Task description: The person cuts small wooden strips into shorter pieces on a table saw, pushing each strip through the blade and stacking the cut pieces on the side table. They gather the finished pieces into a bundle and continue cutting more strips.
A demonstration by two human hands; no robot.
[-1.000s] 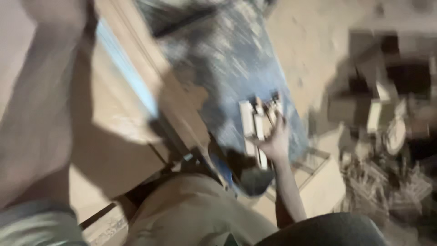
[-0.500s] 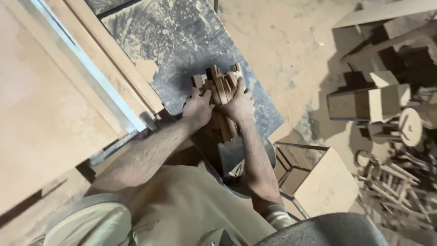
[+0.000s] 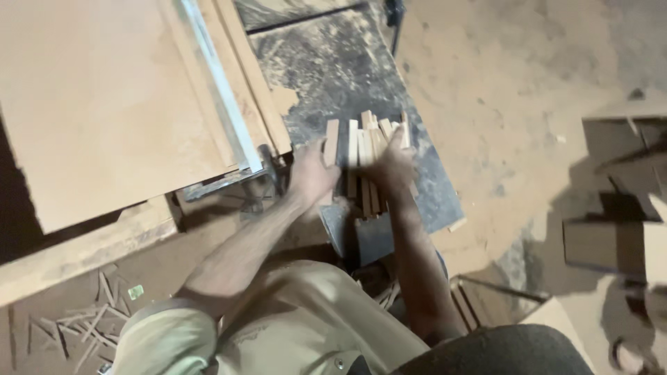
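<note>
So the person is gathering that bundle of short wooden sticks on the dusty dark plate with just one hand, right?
Not quite: the head view shows both hands on the bundle of short wooden sticks, the left hand and the right hand pressing from either side. It does lie on the dusty dark plate.

The scene is dim and warm, washed in a yellow-orange cast, with the large pale flat wooden board (image 3: 104,104) at upper left catching the most light. Deep shadows fall along that board's lower edge and around the stacked light brown wooden blocks (image 3: 611,239) at right. Motion blur smears the left hand (image 3: 310,175), the right hand (image 3: 390,165) and the bundle of short pale wooden sticks (image 3: 361,139) between them. The whole frame looks soft and grainy, without glare.
</note>
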